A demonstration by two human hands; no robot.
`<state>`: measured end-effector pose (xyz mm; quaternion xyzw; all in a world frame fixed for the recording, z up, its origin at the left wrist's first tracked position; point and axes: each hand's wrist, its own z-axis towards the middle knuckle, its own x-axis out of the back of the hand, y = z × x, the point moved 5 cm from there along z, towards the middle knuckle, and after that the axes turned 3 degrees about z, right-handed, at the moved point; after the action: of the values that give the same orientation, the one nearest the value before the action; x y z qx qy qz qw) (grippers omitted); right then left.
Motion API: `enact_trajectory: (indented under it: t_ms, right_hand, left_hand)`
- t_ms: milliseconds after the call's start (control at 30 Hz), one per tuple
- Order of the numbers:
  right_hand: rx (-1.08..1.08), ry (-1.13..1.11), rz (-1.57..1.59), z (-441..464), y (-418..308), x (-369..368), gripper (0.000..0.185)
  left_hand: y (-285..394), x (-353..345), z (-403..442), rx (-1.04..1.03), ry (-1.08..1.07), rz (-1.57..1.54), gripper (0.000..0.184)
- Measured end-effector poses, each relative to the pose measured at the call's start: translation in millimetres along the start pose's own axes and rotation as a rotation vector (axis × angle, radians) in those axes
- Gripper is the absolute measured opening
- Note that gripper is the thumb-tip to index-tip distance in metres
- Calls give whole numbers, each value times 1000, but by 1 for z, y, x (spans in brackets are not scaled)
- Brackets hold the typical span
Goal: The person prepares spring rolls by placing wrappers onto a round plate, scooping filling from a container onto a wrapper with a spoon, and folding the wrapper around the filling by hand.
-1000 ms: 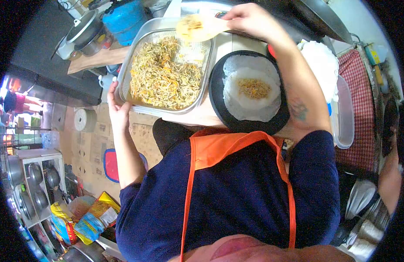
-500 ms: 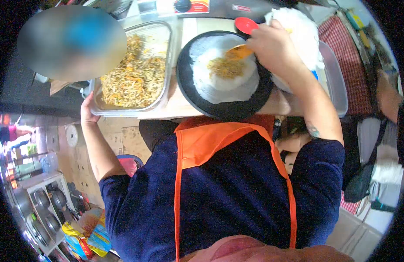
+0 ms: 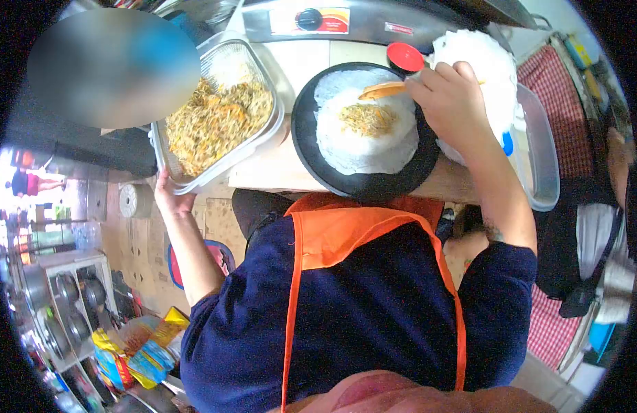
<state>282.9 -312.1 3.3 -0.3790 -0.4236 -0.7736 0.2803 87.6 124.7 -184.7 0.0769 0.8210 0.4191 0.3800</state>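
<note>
My left hand [image 3: 173, 194] grips the near corner of a clear plastic container [image 3: 279, 117] holding a cooked noodle-like vegetable filling [image 3: 225, 124]. My right hand [image 3: 450, 100] is closed around the handle of an orange-brown spoon [image 3: 383, 90]. The spoon's bowl hangs just above a thin white round wrapper [image 3: 346, 157]. A small mound of filling [image 3: 368, 120] lies in the wrapper's middle. Under the wrapper is a round black plate [image 3: 306, 148]. Beyond my right hand, white wrappers [image 3: 470, 51] are piled up.
A small red bowl [image 3: 405, 59] stands behind the black plate. At the right is a clear plastic tub [image 3: 551, 180]. A metal appliance with a black knob [image 3: 309, 19] runs along the back. A red checked cloth [image 3: 556, 117] hangs at the right.
The spoon has lifted off the mound of filling, which now lies uncovered on the wrapper. The container has turned at an angle in my left hand. The whole view has shifted slightly.
</note>
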Motion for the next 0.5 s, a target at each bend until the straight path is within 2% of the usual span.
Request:
enact_trajectory:
  t_ms: [33,100,167,200,300,333,367,433,500]
  right_hand:
    - [-32,20,18,0,2,1,24]
    - [-29,16,34,0,2,-2,25]
    - [-36,11,45,-1,0,-3,26]
    - [-35,0,44,-2,-1,-3,20]
    - [-39,-15,64,-4,-2,-2,16]
    - [-50,-26,84,-5,-1,-3,16]
    - [-47,-22,84,-6,-1,-3,16]
    - [-64,-5,81,-8,0,-4,14]
    - [-77,-28,88,-10,-1,-6,14]
  left_hand:
    - [-6,-4,2,8,-93,-53,45]
    - [-17,-23,-7,-31,-19,37,48]
    - [-32,-31,0,-66,-60,27,51]
    - [-37,-44,-3,-79,-143,13,49]
    - [-51,-72,-3,-174,-130,0,50]
    - [-56,-83,-6,-135,-165,-1,55]
    - [-59,-89,-1,-283,-169,31,63]
    - [-62,-116,-16,-332,-50,123,74]
    - [-65,-126,-19,-433,4,412,86]
